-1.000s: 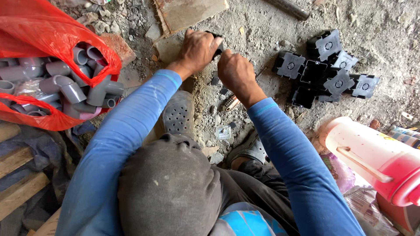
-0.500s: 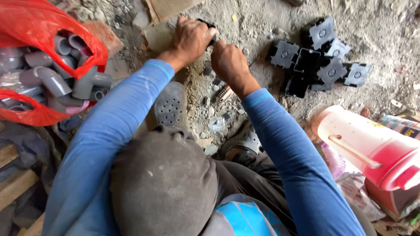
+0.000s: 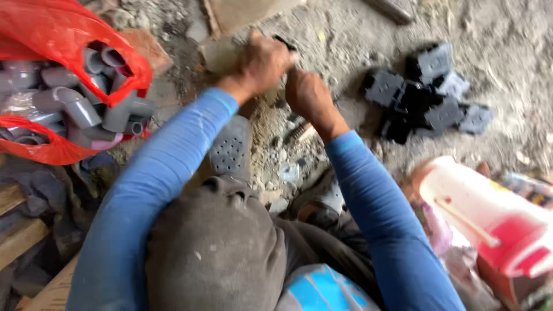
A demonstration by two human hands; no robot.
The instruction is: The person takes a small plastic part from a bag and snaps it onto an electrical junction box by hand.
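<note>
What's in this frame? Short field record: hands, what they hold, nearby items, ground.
left hand: closed around a small dark item, only partly visible
right hand: fisted, close beside the left; contents hidden
left grip: shut on small dark item
right grip: cannot tell
red plastic bag: left, open, holds grey pipe fittings
black plastic boxes: piled to the right of the hands
pink and red jug: lower right, lying on its side
ground: dusty concrete with rubble

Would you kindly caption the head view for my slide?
Both hands, left and right, grip a small dark part between a red bag of grey pipe fittings and black boxes.
</note>
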